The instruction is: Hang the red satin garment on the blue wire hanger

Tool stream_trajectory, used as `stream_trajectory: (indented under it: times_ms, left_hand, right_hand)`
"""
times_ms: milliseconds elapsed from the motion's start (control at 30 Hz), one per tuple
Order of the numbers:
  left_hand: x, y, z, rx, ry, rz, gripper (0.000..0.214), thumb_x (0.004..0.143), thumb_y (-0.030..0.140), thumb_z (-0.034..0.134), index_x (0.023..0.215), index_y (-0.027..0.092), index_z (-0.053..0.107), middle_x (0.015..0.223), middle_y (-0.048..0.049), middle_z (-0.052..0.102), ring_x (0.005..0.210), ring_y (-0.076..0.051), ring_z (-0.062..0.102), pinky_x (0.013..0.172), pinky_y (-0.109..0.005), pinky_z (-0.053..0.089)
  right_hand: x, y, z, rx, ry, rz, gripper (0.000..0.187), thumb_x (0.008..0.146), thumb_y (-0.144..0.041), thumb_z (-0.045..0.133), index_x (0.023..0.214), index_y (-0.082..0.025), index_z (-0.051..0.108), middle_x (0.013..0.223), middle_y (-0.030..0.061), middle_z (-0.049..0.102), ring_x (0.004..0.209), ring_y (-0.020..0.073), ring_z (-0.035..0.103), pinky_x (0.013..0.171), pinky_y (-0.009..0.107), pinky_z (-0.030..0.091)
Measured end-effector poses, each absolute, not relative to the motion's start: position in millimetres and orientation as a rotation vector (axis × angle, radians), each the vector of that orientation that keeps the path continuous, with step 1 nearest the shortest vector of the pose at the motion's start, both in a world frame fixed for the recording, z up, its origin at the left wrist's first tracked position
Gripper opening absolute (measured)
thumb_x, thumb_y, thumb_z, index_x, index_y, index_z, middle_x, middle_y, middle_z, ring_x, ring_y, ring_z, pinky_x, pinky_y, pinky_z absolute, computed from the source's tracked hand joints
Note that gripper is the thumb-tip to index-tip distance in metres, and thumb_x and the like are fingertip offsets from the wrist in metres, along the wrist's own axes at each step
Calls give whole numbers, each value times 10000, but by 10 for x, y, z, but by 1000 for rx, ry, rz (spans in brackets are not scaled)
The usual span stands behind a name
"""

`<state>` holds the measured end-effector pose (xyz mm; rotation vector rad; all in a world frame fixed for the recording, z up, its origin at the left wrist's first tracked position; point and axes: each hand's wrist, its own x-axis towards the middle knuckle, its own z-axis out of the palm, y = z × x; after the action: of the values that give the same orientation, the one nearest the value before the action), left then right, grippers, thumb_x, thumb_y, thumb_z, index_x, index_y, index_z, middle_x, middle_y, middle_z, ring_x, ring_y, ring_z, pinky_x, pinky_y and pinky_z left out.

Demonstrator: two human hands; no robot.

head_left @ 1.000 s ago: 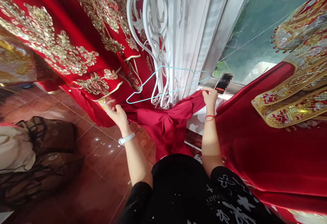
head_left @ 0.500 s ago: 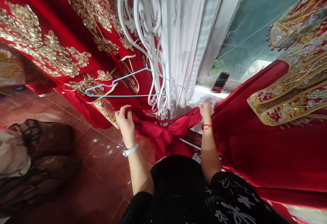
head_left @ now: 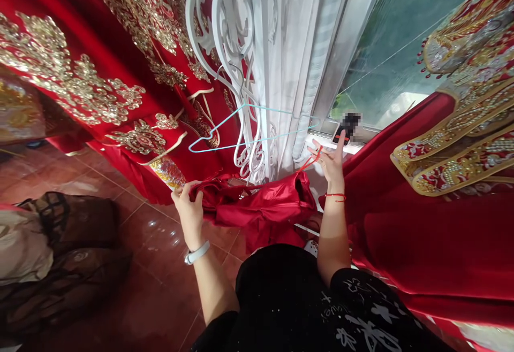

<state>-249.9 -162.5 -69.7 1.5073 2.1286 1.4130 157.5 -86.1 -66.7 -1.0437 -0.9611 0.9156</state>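
Observation:
A red satin skirt (head_left: 263, 205) hangs between my hands, its waistband slack. At its left end my left hand (head_left: 189, 207) pinches the bunched waistband. A thin red strap loop (head_left: 308, 166) rises from the right end of the skirt to my right hand (head_left: 331, 163), caught at the fingers and pulled taut, while one finger points up. Just beyond the skirt, a light blue wire hanger (head_left: 244, 107) hangs by its hook from the white scrolled metalwork, tilted, with nothing on it.
Red gowns with gold beading (head_left: 92, 84) hang at the left, and a beaded red garment (head_left: 437, 170) hangs close on the right. A glass door (head_left: 393, 36) stands behind. Dark mesh bags (head_left: 80, 223) lie on the tiled floor (head_left: 160, 277). A small partly blurred black object (head_left: 341, 135) rests on the sill.
My right hand has let go of the skirt's waistband and risen, now with the strap loop at its fingers. The skirt's right end has dropped slightly. The hanger has swung right.

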Motion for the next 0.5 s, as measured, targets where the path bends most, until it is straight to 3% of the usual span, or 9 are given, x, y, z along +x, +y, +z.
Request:
stream_trajectory:
  times_ms: [100, 200, 400, 500]
  left_hand:
    - [-2566, -1656, -722, 1515, 2107, 1410, 239, 834, 189, 604, 1043, 230, 712, 1048, -86, 540, 1093, -274, 556, 1103, -449, 490]
    - [-2580, -1647, -763, 1519, 2091, 1386, 258, 860, 176, 554, 1060, 235, 705, 1043, -81, 537, 1069, -267, 570, 1106, -448, 484]
    - [-2563, -1590, -900, 1518, 2078, 1337, 322, 849, 123, 484, 1060, 227, 705, 1072, -103, 542, 1090, -275, 582, 1132, -476, 460]
    - [-2568, -1569, -976, 1499, 2207, 1237, 257, 844, 165, 522, 993, 237, 719, 1095, -117, 595, 1143, -319, 575, 1136, -563, 438]
  right_hand:
    - [1578, -794, -552, -990, -922, 766, 1083, 675, -424, 828, 1633, -324, 332, 1181, 96, 803, 1137, 284, 775, 885, 395, 642]
    - [1558, -717, -479, -936, -916, 706, 1161, 677, -399, 856, 1664, -301, 252, 1202, 89, 804, 1229, 268, 742, 1000, 428, 622]
    - [1402, -644, -322, -905, -1036, 853, 1194, 680, -337, 895, 1680, -346, 242, 1237, 49, 802, 1294, 264, 710, 1021, 432, 626]
    - [1217, -653, -270, -913, -1132, 975, 1246, 679, -347, 925, 1704, -323, 216, 1187, 46, 815, 1235, 270, 743, 1009, 426, 636]
